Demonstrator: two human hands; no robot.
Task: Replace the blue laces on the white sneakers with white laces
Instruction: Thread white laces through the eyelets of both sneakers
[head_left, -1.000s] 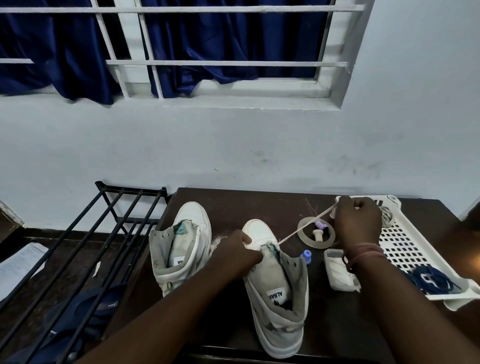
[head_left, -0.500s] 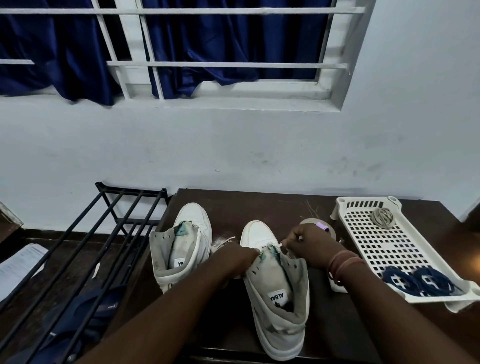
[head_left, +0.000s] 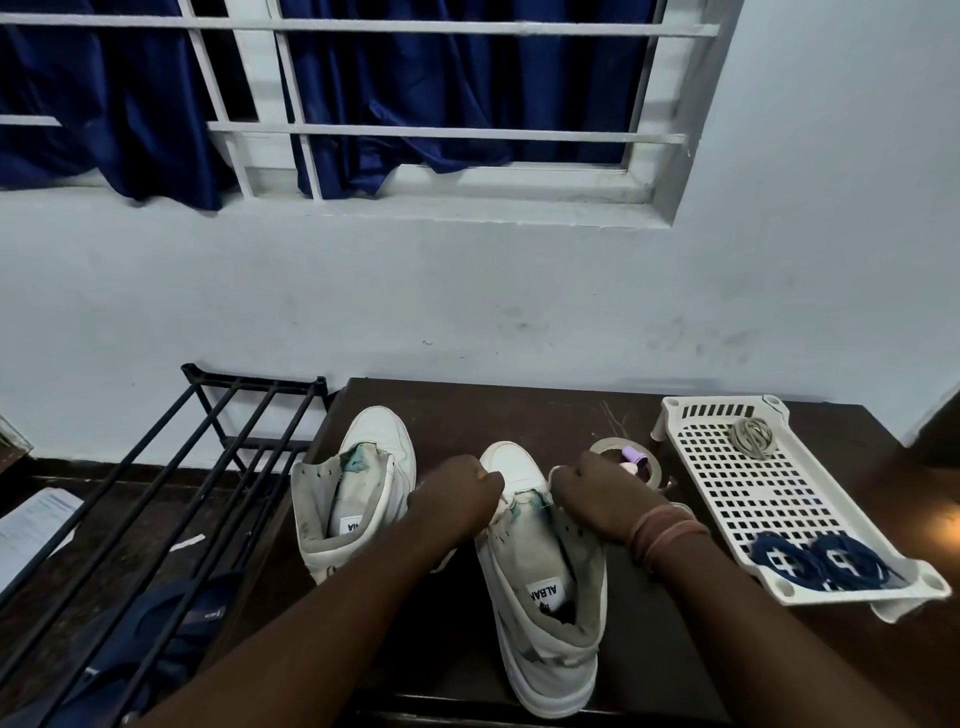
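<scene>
While your two hands meet over the right sneaker (head_left: 540, 597), each works at the front of its opening, just behind the white toe cap. Your left hand (head_left: 457, 501) has its fingers curled tight on the left edge of that opening, and a bit of white lace (head_left: 500, 512) shows at its fingertips; your right hand (head_left: 597, 499) is curled on the right edge, though what it pinches is hidden under the knuckles. This sneaker stands on the dark table (head_left: 467, 410), toe pointing away from you, its tongue label readable near you. To its left, just beside it, the left sneaker (head_left: 358, 493) stands unlaced with bare eyelets, also toe away.

On the right side of the table lies a white perforated tray (head_left: 753, 499). The blue laces (head_left: 821, 564) sit coiled in two bundles at its near end, and a pale bundled lace (head_left: 750, 436) rests at its far end. Between tray and right sneaker, partly behind your right hand, you can see a tape roll (head_left: 631, 460) with a small purple-capped item inside it. Left of the table stands a black metal rack (head_left: 208, 467).
</scene>
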